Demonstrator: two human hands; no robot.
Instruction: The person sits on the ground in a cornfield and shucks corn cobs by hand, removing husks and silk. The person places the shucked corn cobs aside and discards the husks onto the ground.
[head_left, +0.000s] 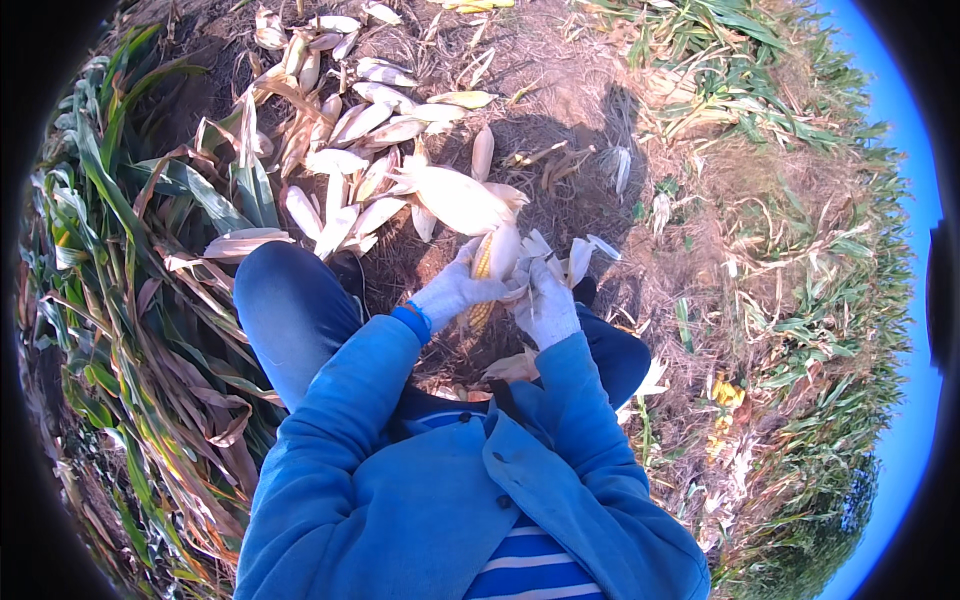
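My left hand (459, 288), in a pale work glove, is closed around an ear of corn (482, 281). Yellow kernels show along one side of the ear, while pale husk (504, 249) still covers the other side. My right hand (545, 304), gloved too, is at the ear's right side with its fingers bent on strips of loosened husk (519, 286). More torn husk (579, 261) sticks out beyond the right fingers. Just past my hands, a large, brightly lit ear in its husk (457, 199) lies on top of other unhusked ears (375, 124).
Cut green cornstalks (142, 315) are heaped along my left side. Dry soil with straw (577, 82) stretches ahead. Several bare yellow cobs (724, 409) lie to the right, and some yellow ears (476, 6) show at the top edge. Standing corn (862, 300) borders the right.
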